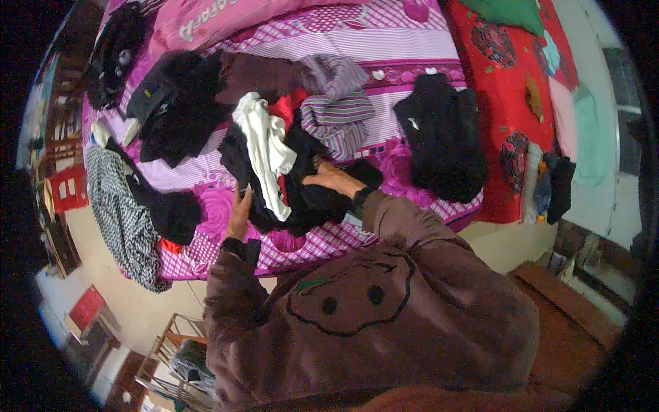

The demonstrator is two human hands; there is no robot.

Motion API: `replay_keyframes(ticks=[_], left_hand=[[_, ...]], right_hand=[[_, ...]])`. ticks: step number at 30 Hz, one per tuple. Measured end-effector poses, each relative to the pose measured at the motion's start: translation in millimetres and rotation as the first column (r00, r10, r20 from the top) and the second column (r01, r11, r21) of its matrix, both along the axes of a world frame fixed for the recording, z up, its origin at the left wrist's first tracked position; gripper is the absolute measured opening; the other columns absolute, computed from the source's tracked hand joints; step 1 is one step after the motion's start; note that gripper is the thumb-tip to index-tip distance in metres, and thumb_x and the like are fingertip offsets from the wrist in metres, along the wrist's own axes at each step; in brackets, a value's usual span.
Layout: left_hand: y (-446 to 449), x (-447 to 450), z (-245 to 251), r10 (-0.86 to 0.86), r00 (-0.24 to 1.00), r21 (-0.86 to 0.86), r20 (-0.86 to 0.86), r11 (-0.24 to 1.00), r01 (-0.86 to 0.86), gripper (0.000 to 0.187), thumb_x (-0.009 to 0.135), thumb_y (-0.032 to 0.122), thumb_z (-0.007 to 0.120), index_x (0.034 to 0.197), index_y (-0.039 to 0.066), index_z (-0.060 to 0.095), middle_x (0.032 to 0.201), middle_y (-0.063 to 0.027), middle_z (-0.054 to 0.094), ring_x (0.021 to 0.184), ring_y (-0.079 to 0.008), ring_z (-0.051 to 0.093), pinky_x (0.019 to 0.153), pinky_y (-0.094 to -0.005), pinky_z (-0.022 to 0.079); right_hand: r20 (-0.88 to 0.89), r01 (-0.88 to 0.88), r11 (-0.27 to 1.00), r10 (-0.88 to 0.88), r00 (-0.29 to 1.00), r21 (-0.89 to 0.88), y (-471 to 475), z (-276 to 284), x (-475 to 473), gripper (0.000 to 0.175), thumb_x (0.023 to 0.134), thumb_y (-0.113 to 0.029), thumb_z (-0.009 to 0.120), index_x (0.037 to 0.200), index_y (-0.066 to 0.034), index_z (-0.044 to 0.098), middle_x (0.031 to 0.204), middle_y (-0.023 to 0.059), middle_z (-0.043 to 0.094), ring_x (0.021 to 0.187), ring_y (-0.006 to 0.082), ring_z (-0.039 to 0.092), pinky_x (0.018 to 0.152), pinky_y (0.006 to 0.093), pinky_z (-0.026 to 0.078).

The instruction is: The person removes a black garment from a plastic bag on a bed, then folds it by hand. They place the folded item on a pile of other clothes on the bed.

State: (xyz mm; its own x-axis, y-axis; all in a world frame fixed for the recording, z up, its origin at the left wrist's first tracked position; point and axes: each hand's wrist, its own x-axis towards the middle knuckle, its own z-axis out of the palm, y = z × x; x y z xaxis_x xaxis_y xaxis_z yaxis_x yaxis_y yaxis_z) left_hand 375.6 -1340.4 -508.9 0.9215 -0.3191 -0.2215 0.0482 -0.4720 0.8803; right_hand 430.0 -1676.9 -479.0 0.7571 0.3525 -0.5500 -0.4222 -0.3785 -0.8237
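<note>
In front of me a heap of black clothing (324,206) lies on a pink and purple patterned bedsheet (412,38). A crumpled white garment (262,149) rests on top of the heap, with a bit of red cloth (285,107) beside it. My left hand (240,208) is at the heap's left edge, its fingers partly hidden by the black cloth. On the right side my right hand (332,177) grips the black clothing, fingertips hidden in the fabric. Just beyond the heap lie a striped garment (337,113) and a dark brown cloth (257,77).
Black clothes (177,108) and a black-and-white patterned garment (121,216) lie at the left. A folded black garment (443,139) is at the right. Beyond it is a red floral cover (494,103) with more clothes. A metal-framed rack (172,335) stands on the floor at lower left.
</note>
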Motion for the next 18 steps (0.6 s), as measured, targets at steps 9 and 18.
replay_keyframes(ticks=[9, 18], left_hand=[[-189, -17, 54, 0.075, 0.748, -0.428, -0.66, 0.78, -0.456, 0.04, 0.093, 0.023, 0.052, 0.128, 0.004, 0.047, 0.122, -0.0105, 0.053, 0.108, -0.0225, 0.054, 0.094, -0.036, 0.045], [-438, 10, 162, -0.369, 0.826, -0.228, -0.425, 0.927, 0.297, 0.087, 0.085, 0.055, 0.057, 0.142, -0.005, 0.028, 0.125, -0.0298, 0.049, 0.116, -0.0397, 0.048, 0.103, -0.0401, 0.037]], right_hand=[[0.051, 0.138, 0.99, -0.139, 0.989, 0.01, -145, 105, -26, 0.071, 0.071, -0.008, 0.07, 0.134, 0.0029, 0.042, 0.123, 0.0139, 0.057, 0.11, 0.0228, 0.054, 0.095, 0.0327, 0.043], [0.046, 0.545, 0.837, -0.543, 0.839, -0.049, -365, 153, -82, 0.079, 0.083, -0.017, 0.062, 0.148, -0.0044, 0.019, 0.15, 0.013, 0.028, 0.137, 0.026, 0.029, 0.112, 0.0361, 0.024]])
